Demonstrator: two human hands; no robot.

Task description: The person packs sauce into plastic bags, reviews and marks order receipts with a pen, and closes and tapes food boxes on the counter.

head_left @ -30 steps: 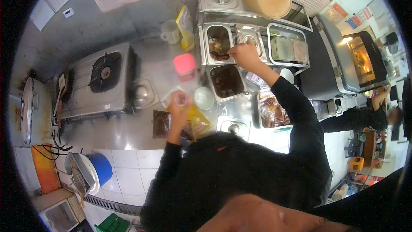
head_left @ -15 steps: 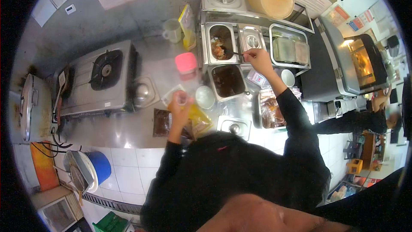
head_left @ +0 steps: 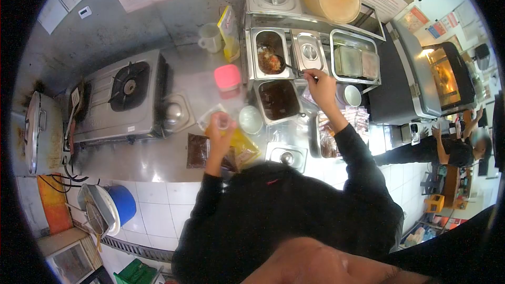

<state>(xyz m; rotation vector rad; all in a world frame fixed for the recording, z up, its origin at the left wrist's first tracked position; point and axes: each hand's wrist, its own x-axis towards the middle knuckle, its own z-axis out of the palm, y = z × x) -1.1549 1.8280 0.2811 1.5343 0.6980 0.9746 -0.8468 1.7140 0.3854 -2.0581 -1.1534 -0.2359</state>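
Note:
My right hand point(head_left: 321, 88) is closed on the dark handle of a spoon point(head_left: 292, 67). The spoon's end rests in a deep steel pan point(head_left: 256, 47) holding a reddish-white chopped mix point(head_left: 269, 61). In my left hand point(head_left: 218, 139) is a small clear plastic cup point(head_left: 223, 122), gripped over the counter. A pale round bowl point(head_left: 251, 120) stands just right of that hand. Below it lie a yellow packet point(head_left: 245, 148) and a bag of dark brown sauce point(head_left: 198, 150). An open pan of dark brown liquid point(head_left: 279, 99) sits nearer me than the mix.
A pink-lidded tub point(head_left: 227, 78) and a jug point(head_left: 210, 38) stand behind my left hand. Farther left is a gas stove point(head_left: 118, 94). To the right are a lidded pan point(head_left: 309, 51), a tray of packets point(head_left: 331, 142) and a lit oven point(head_left: 442, 73). Another person point(head_left: 457, 150) stands far right.
My right hand has shifted slightly down and right with the spoon, and the mix in the pan has been heaped differently. My left hand stays put. The other person has moved their arms.

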